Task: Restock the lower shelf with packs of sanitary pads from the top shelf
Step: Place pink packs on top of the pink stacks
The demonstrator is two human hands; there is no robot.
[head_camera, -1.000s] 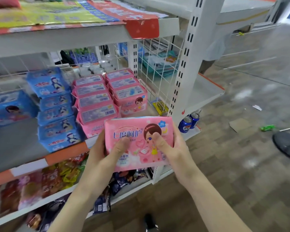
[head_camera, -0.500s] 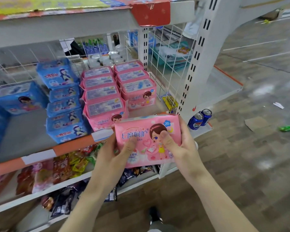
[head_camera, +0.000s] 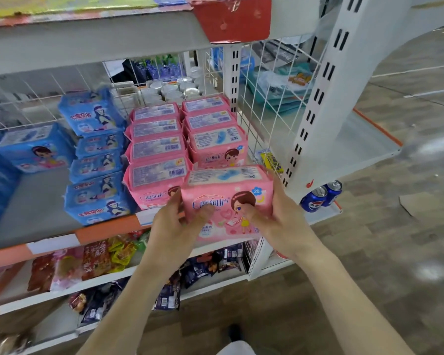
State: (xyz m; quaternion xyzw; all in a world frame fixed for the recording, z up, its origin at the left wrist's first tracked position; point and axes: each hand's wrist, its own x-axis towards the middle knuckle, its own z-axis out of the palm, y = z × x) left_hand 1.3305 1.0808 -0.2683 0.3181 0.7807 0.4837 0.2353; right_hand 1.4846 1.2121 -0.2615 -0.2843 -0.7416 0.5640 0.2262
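On the left of the lower shelf (head_camera: 44, 208) stand blue packs (head_camera: 95, 198), some leaning, with bare grey shelf beside them. Next to them a row of pink packs (head_camera: 155, 160) runs four deep to the front edge. The neighbouring row (head_camera: 215, 129) on its right is one pack short at the front, and that gap looks like the slot meant for the pink pack of sanitary pads (head_camera: 227, 201) now held just in front of it, over the orange price strip.

To place it well, I would keep the pack upright with its printed face outward, slide it straight back until it touches the pack behind, and line its face up with the front pack of the full row. The wire side panel (head_camera: 272, 103) sits close on the right, so the right fingers should slip out forwards and not sideways. A soft wrapper may buckle if squeezed hard, so light pressure should be enough.

The left hand (head_camera: 174, 226) grips the pack's left edge, thumb curled onto the front face and fingers behind it, out of sight. The right hand (head_camera: 280, 219) grips the right edge in the same way, thumb lying across the printed cartoon girl. Both hands are closed on the pack, which does not yet seem to rest on the shelf, though its base is hidden.
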